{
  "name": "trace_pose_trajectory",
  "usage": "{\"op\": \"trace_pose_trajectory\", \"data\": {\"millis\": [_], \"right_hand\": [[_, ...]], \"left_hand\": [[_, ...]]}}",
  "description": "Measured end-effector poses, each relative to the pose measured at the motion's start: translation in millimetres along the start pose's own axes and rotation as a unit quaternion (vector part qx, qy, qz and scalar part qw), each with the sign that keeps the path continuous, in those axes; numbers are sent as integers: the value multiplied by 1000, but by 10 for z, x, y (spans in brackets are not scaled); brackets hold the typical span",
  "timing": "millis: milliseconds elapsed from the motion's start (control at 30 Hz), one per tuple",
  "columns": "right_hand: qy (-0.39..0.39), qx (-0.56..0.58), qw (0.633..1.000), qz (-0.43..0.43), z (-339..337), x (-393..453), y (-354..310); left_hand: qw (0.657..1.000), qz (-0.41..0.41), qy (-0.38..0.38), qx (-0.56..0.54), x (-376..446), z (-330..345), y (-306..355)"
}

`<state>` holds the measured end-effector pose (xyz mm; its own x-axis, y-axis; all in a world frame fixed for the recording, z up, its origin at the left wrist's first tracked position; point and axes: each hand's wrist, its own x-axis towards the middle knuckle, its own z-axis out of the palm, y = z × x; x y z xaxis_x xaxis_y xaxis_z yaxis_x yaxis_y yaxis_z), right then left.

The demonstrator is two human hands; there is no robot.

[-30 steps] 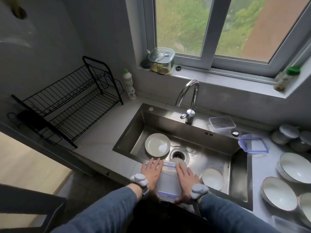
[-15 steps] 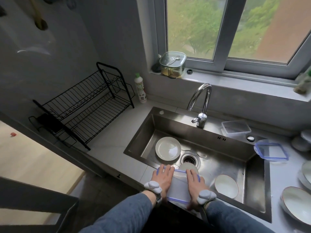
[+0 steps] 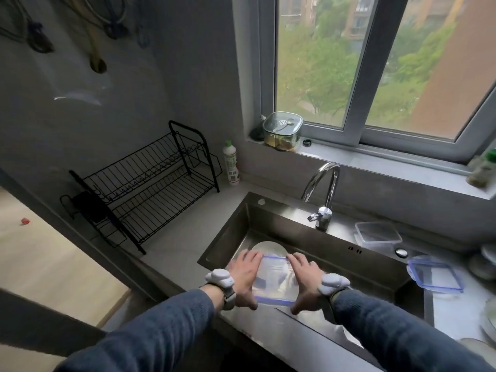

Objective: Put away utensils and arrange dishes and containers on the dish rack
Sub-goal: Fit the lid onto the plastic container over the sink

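Head view: both hands grip one clear plastic container point(image 3: 275, 281) with a blue rim, held above the near edge of the sink point(image 3: 335, 253). The left hand point(image 3: 245, 277) clasps its left side, fingers laid along the far edge and thumb hooked around the near corner; the right hand point(image 3: 304, 280) mirrors this on the right side. The container is seen through its clear wall and seems to hold nothing, though blur makes that hard to confirm. Directly beyond the fingertips, a pale round plate point(image 3: 268, 248) lies flat on the sink floor, partly hidden by the container. The black two-tier dish rack point(image 3: 150, 189) stands on the counter point(image 3: 188, 226) to the left, well apart from the hands, with bare wires on both tiers. Right of the faucet point(image 3: 323, 194), another clear container point(image 3: 378, 236) sits on the sink's ledge, and a blue-rimmed lid point(image 3: 434, 273) lies flat beside the sink.
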<state>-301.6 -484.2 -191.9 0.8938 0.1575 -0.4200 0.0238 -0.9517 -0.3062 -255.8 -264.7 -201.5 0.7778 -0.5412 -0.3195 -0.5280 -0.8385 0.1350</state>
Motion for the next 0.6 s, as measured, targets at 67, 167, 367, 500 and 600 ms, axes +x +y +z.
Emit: {"op": "trace_pose_trajectory", "data": {"millis": [67, 167, 367, 500, 600], "right_hand": [[16, 29, 999, 15, -155, 95, -86], [58, 91, 993, 38, -309, 278, -307], [120, 171, 974, 87, -546, 703, -830], [138, 136, 977, 91, -663, 1072, -1159], [139, 117, 979, 97, -717, 1292, -1310]], "left_hand": [[997, -53, 21, -53, 56, -98, -146], [959, -178, 83, -204, 71, -242, -381], [745, -297, -16, -598, 156, -356, -660], [679, -262, -38, -684, 372, -362, -738], [662, -250, -14, -706, 524, -359, -920]]}}
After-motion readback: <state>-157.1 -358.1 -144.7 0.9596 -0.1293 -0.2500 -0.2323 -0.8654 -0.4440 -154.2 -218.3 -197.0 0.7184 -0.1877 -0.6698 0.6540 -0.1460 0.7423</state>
